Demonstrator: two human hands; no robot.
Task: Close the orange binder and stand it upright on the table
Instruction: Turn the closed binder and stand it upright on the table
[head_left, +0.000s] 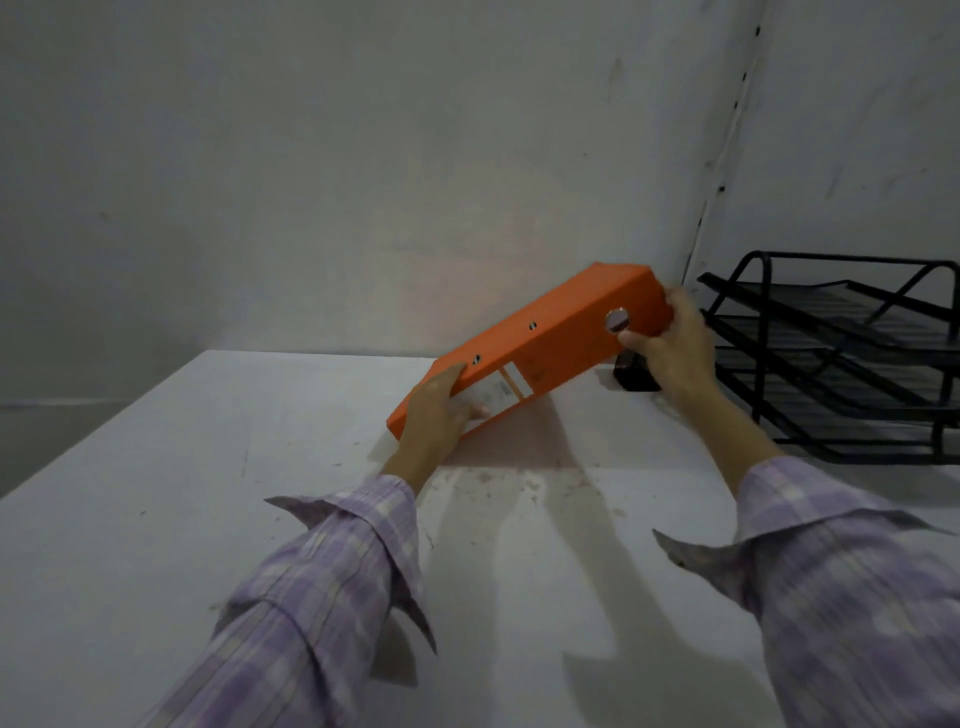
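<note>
The orange binder (550, 338) is closed and held tilted above the white table (260, 467), its spine with a metal finger ring and a white label facing me. Its lower left end hangs just above the tabletop and its right end is raised toward the wall corner. My left hand (434, 421) grips the lower left end. My right hand (670, 343) grips the raised right end, next to the ring.
A black wire stack of letter trays (841, 358) stands at the right against the wall. A small black object (634, 376) sits on the table behind my right hand. The wall runs close behind the binder.
</note>
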